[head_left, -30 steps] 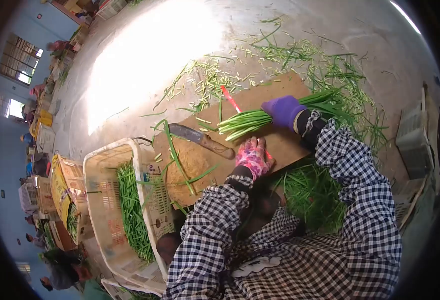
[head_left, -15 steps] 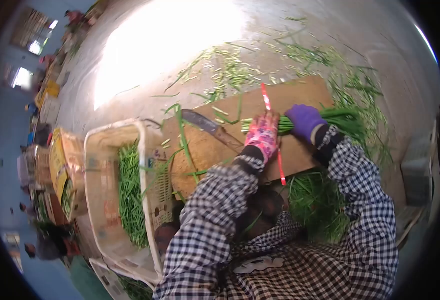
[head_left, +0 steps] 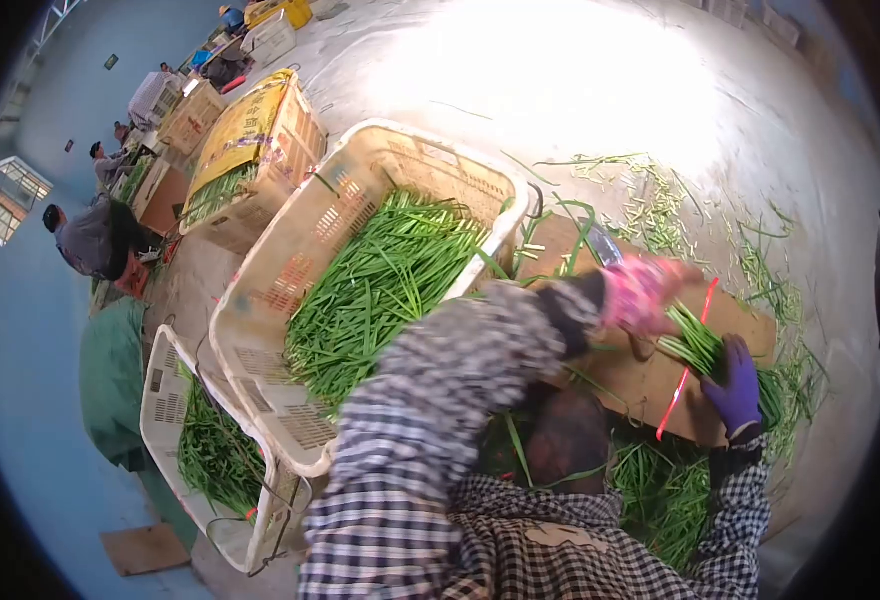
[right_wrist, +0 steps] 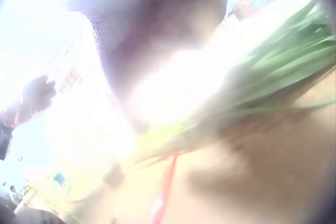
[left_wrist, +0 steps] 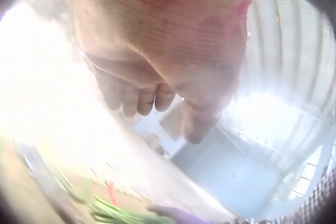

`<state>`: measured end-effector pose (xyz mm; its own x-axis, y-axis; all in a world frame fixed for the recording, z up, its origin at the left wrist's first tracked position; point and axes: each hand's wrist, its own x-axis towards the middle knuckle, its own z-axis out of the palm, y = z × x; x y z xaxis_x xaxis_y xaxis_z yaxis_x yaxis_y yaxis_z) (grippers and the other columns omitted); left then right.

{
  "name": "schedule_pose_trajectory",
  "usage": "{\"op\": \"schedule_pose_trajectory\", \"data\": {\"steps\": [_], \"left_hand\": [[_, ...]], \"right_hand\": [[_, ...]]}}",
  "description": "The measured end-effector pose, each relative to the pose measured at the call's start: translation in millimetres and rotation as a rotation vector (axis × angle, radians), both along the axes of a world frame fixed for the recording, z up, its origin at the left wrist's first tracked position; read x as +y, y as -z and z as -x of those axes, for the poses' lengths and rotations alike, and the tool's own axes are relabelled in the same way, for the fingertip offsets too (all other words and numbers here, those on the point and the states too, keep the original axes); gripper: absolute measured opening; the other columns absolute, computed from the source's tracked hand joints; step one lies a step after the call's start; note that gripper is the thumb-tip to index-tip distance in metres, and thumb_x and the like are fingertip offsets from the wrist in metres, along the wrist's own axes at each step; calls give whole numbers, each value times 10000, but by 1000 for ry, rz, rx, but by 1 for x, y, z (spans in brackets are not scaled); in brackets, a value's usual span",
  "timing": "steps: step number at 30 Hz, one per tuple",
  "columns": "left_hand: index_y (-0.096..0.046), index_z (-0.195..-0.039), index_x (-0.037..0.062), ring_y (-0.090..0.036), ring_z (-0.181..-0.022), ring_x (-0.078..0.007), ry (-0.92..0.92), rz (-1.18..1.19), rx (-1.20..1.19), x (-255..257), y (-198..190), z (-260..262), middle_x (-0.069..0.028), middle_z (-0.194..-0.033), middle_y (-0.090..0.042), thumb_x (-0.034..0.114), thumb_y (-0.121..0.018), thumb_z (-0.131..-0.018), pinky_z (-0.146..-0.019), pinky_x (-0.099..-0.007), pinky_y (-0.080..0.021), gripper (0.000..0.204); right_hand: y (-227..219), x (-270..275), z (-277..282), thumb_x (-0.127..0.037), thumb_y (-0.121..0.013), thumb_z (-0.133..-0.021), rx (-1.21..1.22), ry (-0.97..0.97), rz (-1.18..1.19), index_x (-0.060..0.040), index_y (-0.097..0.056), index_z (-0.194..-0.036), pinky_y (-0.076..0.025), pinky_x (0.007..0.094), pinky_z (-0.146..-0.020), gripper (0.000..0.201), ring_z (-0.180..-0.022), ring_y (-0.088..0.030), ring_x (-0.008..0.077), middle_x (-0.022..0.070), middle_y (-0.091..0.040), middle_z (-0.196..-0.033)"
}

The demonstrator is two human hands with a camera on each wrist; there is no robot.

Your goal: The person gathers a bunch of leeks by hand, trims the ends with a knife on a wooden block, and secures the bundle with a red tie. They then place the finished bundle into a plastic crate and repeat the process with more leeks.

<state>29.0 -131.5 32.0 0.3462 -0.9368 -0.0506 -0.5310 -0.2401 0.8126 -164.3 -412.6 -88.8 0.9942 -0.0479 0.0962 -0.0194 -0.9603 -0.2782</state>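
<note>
My left hand (head_left: 650,293), in a pink patterned glove, is blurred above the left part of a brown board (head_left: 750,315). In the left wrist view, its fingers (left_wrist: 144,100) hang extended and hold nothing. A bunch of garlic chives (head_left: 688,340) lies on the board, pale cut ends pointing left. My right hand (head_left: 735,390), gloved in purple, holds the bunch down from above, thumb and fingers on either side. Under the bunch runs a strip of red tape (head_left: 671,405). Beside my left hand shows a knife blade (head_left: 601,240); its handle is partly hidden.
A white plastic crate (head_left: 440,160) of chives stands left of the board, with a smaller crate (head_left: 165,410) behind it. Trimmed stems (head_left: 650,210) litter the floor. Loose greens (head_left: 670,500) lie between board and body. Farther left a person (head_left: 100,235) bends by stacked crates.
My left hand first came onto the bunch, then lifted off and moved left. The bunch now lies across the red tape. My right hand stays on it; the head view has swung left.
</note>
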Motion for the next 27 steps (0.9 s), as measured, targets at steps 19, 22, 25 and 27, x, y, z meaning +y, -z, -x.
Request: {"op": "schedule_pose_trajectory", "data": {"steps": [19,22,25,27], "left_hand": [[-169,-1415,67,-323,-1253,-339,-897,-906,-209,199,263,-130,-191,-1350,-336,501,-742,-622,-978,-461,-296,1071],[-188,-1408,44,-465,-1090,-278,-874,-868,-318,196,289,-125,-150,-1191,-468,386,-717,-665,-841,-417,-385,975],[-386,-1239,32,-504,-1050,-256,-962,-855,-353,203,298,-132,-109,-1110,-505,338,-755,-631,-823,-394,-420,773],[-465,-1170,62,-498,-1055,-249,-1027,-835,-307,208,298,-136,-97,-1103,-507,291,-692,-692,-830,-402,-418,577]], "right_hand": [[-24,136,0,-89,-610,-762,269,264,-220,-39,-546,-1143,-413,351,-897,389,-1063,-529,280,143,-552,-1141],[-26,151,-17,-94,-610,-760,330,261,-211,-34,-560,-1117,-421,343,-886,365,-1052,-541,277,137,-573,-1109],[-21,162,-31,-97,-607,-755,387,209,-231,-31,-576,-1086,-435,339,-864,338,-1013,-564,283,140,-594,-1069],[-14,164,-34,-95,-597,-752,366,133,-255,-39,-596,-1053,-455,340,-829,307,-957,-589,293,143,-612,-1027]]}}
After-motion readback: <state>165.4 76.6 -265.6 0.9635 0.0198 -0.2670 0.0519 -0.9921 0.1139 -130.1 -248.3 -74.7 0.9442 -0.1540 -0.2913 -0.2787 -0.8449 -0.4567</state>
